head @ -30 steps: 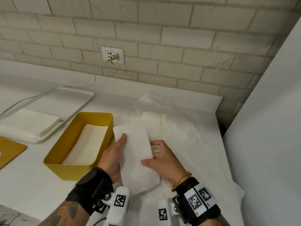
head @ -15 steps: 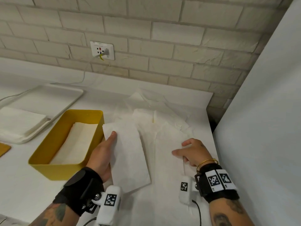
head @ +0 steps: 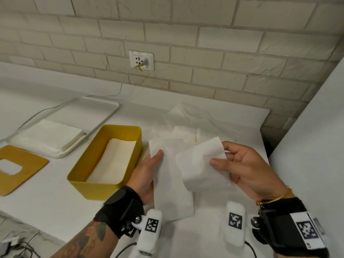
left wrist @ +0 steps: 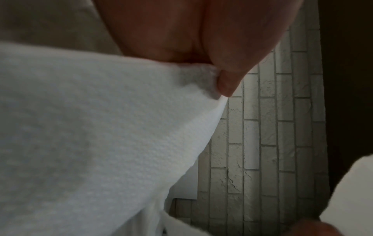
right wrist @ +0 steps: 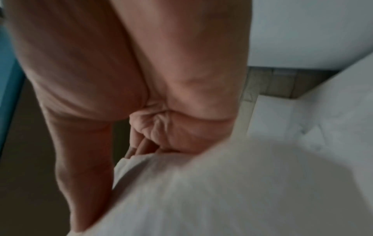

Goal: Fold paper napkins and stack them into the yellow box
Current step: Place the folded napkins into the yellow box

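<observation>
Closest to us, our left hand [head: 147, 174] pinches a long, flat, folded white paper napkin [head: 171, 183] near its top corner, thumb on top. The left wrist view shows the thumb pressing into the soft paper. Our right hand [head: 243, 170] grasps a second white paper napkin [head: 201, 162], which curls over like a loose roll and is not flat yet. Both napkins are up off the white desk [head: 37, 207], with the folded one a little to the right of the yellow plastic box [head: 104, 189].

A little farther off, the box sits open with a pile of folded white napkins [head: 113, 161] already lying inside. To its right, more loose white napkins [head: 186, 127] are spread on the desk.

Farther left we see a brown flat lid with a hole [head: 18, 168] and a white tray holding a napkin stack [head: 50, 135].

We think the curled napkin could crumple or fold crooked, because the paper is thin and floppy. The folded one could spring open if our thumb lets go too early.
</observation>
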`<state>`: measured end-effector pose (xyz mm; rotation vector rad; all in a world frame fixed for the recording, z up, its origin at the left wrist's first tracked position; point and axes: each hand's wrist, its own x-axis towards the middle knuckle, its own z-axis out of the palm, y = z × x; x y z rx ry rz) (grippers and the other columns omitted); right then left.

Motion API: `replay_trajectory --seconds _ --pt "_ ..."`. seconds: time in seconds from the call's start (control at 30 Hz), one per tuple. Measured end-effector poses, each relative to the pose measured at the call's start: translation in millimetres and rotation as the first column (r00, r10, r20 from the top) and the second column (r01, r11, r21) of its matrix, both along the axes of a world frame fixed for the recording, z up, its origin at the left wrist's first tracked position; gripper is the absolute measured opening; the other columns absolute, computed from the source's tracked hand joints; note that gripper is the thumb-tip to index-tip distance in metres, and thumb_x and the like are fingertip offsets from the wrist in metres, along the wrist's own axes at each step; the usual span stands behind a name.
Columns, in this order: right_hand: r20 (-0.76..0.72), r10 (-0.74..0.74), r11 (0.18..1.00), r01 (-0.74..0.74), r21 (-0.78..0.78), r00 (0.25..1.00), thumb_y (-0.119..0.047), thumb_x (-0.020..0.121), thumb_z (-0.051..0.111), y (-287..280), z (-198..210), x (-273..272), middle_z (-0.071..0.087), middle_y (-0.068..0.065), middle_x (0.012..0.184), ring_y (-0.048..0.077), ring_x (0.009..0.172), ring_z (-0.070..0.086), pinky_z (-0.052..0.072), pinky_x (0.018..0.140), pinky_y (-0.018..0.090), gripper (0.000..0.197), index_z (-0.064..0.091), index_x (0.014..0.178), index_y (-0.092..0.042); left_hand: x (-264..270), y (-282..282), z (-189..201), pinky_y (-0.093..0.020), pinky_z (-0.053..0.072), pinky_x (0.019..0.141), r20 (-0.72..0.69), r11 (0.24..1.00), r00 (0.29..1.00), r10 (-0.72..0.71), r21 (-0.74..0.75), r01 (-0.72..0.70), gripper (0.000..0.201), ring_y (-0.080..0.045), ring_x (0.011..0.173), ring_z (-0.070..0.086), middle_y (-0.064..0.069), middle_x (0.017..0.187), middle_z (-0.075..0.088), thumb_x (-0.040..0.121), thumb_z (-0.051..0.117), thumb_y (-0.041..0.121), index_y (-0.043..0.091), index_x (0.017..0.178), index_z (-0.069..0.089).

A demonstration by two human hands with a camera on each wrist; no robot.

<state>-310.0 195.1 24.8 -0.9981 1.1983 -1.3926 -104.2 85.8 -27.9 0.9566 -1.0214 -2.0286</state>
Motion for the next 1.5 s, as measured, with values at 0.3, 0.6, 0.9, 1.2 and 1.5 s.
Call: replay_trajectory --seconds 0.3,0.6,0.9,1.2,1.5 --pt "0.046 -0.232 0.967 0.225 0.122 0.972 -0.004 0.091 0.071 -45.9 -35.8 36.9 0.077 0.016 0.107 0.031 0.103 0.073 0.055 0.099 0.047 0.027 0.066 0.117 -0.005 -7.5 4.0 -1.9 -0.053 0.038 0.116 -0.046 0.992 0.992 -0.122 0.021 0.123 0.054 -0.032 0.127 0.061 -0.016 0.135 0.065 0.105 0.04 0.051 0.013 0.138 0.062" --pt "-0.076 -0.326 0.934 0.333 0.129 0.942 -0.005 0.09 0.074 -54.0 -43.0 45.3 0.079 0.009 0.098 0.027 0.095 0.076 0.058 0.096 0.046 0.02 0.068 0.109 -0.009 -10.9 5.6 -0.1 -0.047 0.044 0.11 -0.041 0.994 0.993 -0.111 -0.004 0.111 0.066 -0.027 0.12 0.067 -0.013 0.127 0.071 0.1 0.034 0.063 0.014 0.131 0.064" --pt "-0.194 -0.22 0.935 0.263 0.239 0.956 -0.007 0.076 0.086 -38.3 -64.3 51.2 0.077 0.003 0.097 0.022 0.09 0.076 0.061 0.087 0.042 0.052 0.056 0.116 -0.02 -12.9 -7.1 -10.3 -0.048 0.053 0.094 0.028 0.999 0.998 -0.048 -0.004 0.048 0.039 -0.033 0.107 0.072 -0.018 0.117 0.073 0.108 0.043 0.034 0.008 0.128 0.064" --pt "-0.444 -0.203 0.87 0.369 0.328 0.873 -0.014 0.086 0.079 -5.1 -50.0 -31.0 0.075 0.012 0.097 0.017 0.075 0.074 0.057 0.066 0.028 0.027 0.065 0.109 -0.014 -4.9 -18.6 -7.4 -0.042 0.054 0.086 -0.022 0.997 0.997 0.077 0.003 -0.077 0.03 -0.024 0.095 0.076 -0.01 0.111 0.077 0.105 0.051 0.031 0.012 0.121 0.068" --pt "-0.818 -0.051 0.815 0.498 0.298 0.573 -0.027 0.087 0.077 -43.4 -57.3 -97.8 0.068 0.003 0.117 0.021 0.11 0.063 0.045 0.093 0.024 0.029 0.07 0.114 -0.016 -7.6 0.3 -6.8 -0.049 0.051 0.097 0.034 0.998 0.998 0.052 0.035 -0.053 0.024 -0.028 0.097 0.075 -0.008 0.106 0.078 0.103 0.053 0.032 0.017 0.114 0.069"
